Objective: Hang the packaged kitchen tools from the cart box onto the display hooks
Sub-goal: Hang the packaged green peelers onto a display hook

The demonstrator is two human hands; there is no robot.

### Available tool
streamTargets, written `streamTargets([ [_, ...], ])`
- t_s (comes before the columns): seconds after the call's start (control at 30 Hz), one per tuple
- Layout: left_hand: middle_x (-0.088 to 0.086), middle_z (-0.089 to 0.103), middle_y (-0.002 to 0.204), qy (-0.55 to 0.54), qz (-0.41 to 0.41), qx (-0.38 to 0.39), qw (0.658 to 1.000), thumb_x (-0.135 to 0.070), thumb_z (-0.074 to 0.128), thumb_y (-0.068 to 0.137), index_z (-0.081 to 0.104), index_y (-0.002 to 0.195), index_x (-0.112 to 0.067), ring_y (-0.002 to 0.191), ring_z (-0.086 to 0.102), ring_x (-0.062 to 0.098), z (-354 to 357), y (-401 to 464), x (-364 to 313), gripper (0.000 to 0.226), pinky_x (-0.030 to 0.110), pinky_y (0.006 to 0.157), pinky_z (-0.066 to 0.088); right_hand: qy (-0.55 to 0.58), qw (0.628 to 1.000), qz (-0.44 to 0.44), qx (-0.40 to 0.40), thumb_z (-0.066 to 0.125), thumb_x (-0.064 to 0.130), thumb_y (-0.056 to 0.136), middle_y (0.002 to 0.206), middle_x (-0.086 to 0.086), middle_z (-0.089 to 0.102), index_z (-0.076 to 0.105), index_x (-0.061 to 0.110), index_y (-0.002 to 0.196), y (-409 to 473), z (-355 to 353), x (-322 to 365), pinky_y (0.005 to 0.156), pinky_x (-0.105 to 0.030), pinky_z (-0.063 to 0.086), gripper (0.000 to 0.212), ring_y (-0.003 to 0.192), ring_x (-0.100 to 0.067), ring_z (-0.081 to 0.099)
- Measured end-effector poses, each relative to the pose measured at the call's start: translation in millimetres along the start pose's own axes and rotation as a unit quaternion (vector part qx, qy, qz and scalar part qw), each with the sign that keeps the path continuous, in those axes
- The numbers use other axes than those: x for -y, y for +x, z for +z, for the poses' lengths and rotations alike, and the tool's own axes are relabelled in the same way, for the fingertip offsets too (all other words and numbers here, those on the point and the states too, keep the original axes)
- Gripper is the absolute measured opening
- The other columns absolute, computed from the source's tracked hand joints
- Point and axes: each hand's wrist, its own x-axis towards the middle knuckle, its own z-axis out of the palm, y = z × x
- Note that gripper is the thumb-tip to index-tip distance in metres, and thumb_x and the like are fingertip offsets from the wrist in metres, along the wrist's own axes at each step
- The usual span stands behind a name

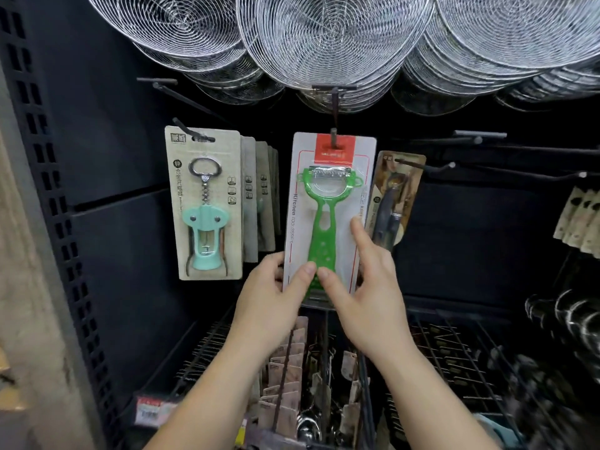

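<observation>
Dark display panel behind. Peeler package (328, 209) hangs on hook (334, 138), long axis vertical, blade up. Left hand (266, 293) and right hand (367, 287) pinch lower edge.

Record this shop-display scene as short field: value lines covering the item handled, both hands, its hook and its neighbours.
item: green peeler pack
hook: display hook passes through the pack's top slot
left hand: grips the pack's lower left edge, thumb in front
right hand: holds the lower right edge
left neighbour: corkscrew pack
right neighbour: knife pack
above: wire skimmers
</observation>
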Motion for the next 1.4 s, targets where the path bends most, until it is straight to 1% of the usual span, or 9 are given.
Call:
streamTargets([
  [0.1, -0.017, 0.069, 0.107, 0.021, 0.008, 0.021, 1.000, -0.052, 0.057, 0.093, 0.060, 0.111, -0.041, 0.090, 0.063, -0.008, 2, -2, 14, 0.021, 0.008, 0.073, 0.047, -0.004, 1.000, -0.006, -0.011, 0.069, 0.035, 0.089, 0.120, 0.022, 0.037, 0.017, 0.056, 0.141, -11, 6, -8, 0.082, 0.004, 0.036, 0.077, 0.104, 0.031, 0.038],
  [0.23, -0.011, 0.067, 0.109, 0.048, 0.007, 0.037, 0.998, -0.074, 0.044, 0.077, 0.062, 0.110, -0.038, 0.100, 0.063, 0.008, 7, -11, 33, 0.052, 0.038, 0.089, 0.054, -0.043, 0.999, -0.007, -0.013, 0.068, 0.038, 0.089, 0.120, 0.032, 0.034, 0.015, 0.068, 0.132, -30, 13, -20, 0.084, -0.005, 0.043, 0.074, 0.109, 0.014, 0.047],
  [0.43, -0.011, 0.057, 0.108, 0.117, -0.025, 0.108, 0.987, -0.055, 0.054, 0.089, 0.056, 0.111, -0.037, 0.096, 0.058, 0.009, 18, -24, 61, 0.028, 0.030, 0.081, 0.046, -0.100, 0.994, 0.028, -0.017, 0.064, 0.043, 0.090, 0.119, 0.032, 0.033, 0.016, 0.076, 0.128, -61, 16, -37, 0.087, -0.023, 0.051, 0.071, 0.108, 0.006, 0.048],
  [0.57, -0.002, 0.048, 0.145, 0.200, -0.026, 0.206, 0.958, -0.050, 0.058, 0.093, 0.047, 0.144, -0.027, 0.135, 0.046, 0.018, 41, -38, 83, 0.057, 0.037, 0.113, 0.038, -0.140, 0.985, 0.097, -0.032, 0.067, 0.035, 0.091, 0.126, 0.017, 0.038, 0.023, 0.056, 0.142, -91, 7, -58, 0.092, -0.014, 0.042, 0.071, 0.107, 0.012, 0.046],
  [0.7, -0.001, 0.040, 0.148, 0.226, 0.010, 0.290, 0.930, -0.047, 0.056, 0.096, 0.036, 0.151, -0.028, 0.142, 0.032, 0.021, 78, -66, 83, 0.062, 0.036, 0.118, 0.028, -0.193, 0.965, 0.174, -0.035, 0.065, 0.036, 0.092, 0.137, 0.007, 0.040, 0.031, 0.035, 0.152, -125, -25, -74, 0.103, -0.017, 0.032, 0.069, 0.128, -0.005, 0.040],
  [0.87, -0.002, 0.038, 0.150, 0.274, 0.130, 0.363, 0.881, -0.055, 0.051, 0.095, 0.034, 0.152, -0.029, 0.142, 0.031, 0.022, 151, -113, 59, 0.065, 0.035, 0.118, 0.023, -0.270, 0.924, 0.267, -0.046, 0.066, 0.037, 0.090, 0.149, -0.005, 0.036, 0.031, 0.032, 0.153, -184, -105, -97, 0.114, -0.033, 0.032, 0.072, 0.139, -0.021, 0.036],
  [1.13, 0.002, 0.041, 0.151, 0.250, 0.246, 0.465, 0.813, -0.072, 0.030, 0.081, 0.041, 0.148, -0.027, 0.142, 0.032, 0.028, 290, -245, -26, 0.081, 0.042, 0.119, 0.019, -0.360, 0.824, 0.418, -0.124, 0.068, 0.039, 0.085, 0.146, -0.010, 0.043, 0.039, 0.026, 0.150, -324, -276, -110, 0.114, -0.035, 0.032, 0.072, 0.137, -0.029, 0.039],
  [1.23, 0.004, 0.048, 0.146, 0.209, 0.272, 0.484, 0.805, -0.065, 0.045, 0.085, 0.051, 0.144, -0.024, 0.140, 0.038, 0.029, 335, -293, -55, 0.072, 0.043, 0.118, 0.025, -0.379, 0.792, 0.457, -0.144, 0.069, 0.038, 0.087, 0.149, -0.007, 0.041, 0.038, 0.029, 0.150, -379, -331, -105, 0.114, -0.032, 0.029, 0.072, 0.139, -0.027, 0.037],
  [1.4, -0.001, 0.032, 0.155, 0.186, 0.291, 0.538, 0.769, -0.057, 0.053, 0.094, 0.033, 0.153, -0.028, 0.146, 0.022, 0.023, 403, -359, -89, 0.069, 0.038, 0.120, 0.015, -0.386, 0.744, 0.523, -0.155, 0.065, 0.042, 0.090, 0.152, -0.004, 0.037, 0.034, 0.032, 0.152, -457, -389, -92, 0.115, -0.032, 0.027, 0.070, 0.141, -0.024, 0.034],
])
